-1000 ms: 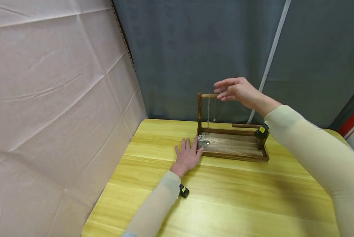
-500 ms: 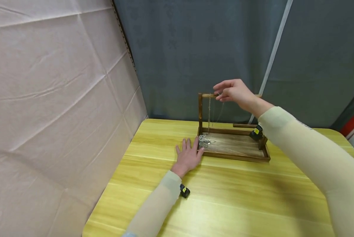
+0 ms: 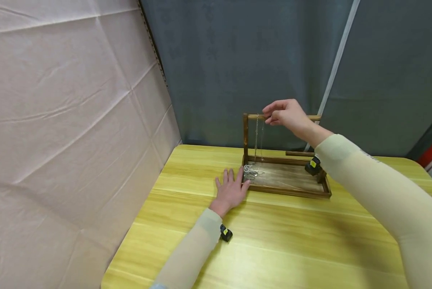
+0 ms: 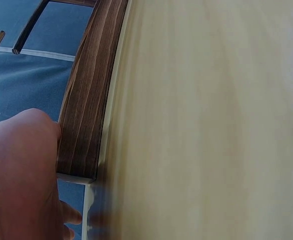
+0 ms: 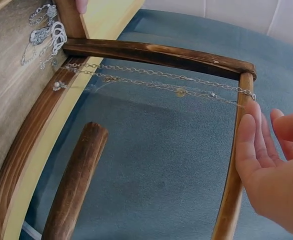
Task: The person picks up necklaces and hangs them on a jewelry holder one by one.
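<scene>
A dark wooden jewellery stand (image 3: 245, 136) with a tray base (image 3: 292, 192) stands at the back of the yellow table (image 3: 274, 241). Two thin silver chains (image 3: 256, 138) hang from its top bar (image 3: 253, 117). My right hand (image 3: 282, 114) is at that bar. In the right wrist view its straight fingers (image 5: 249, 145) lie against the top bar (image 5: 231, 190), just beside the chains (image 5: 161, 80), and pinch nothing that shows. My left hand (image 3: 231, 189) lies flat on the table, its fingertips at the tray's left front corner. In the left wrist view the palm (image 4: 16, 170) is against the tray's edge (image 4: 86, 110).
A small heap of silver jewellery (image 3: 250, 172) lies in the tray's left end, also seen as jewellery (image 5: 46, 32) in the right wrist view. A shorter lower bar (image 3: 297, 153) sticks out on the stand's right. A grey curtain hangs behind and a pale cloth wall stands at the left.
My right hand has come down a little onto the top bar, and the second chain now hangs straight from it. The left hand has stayed in place.
</scene>
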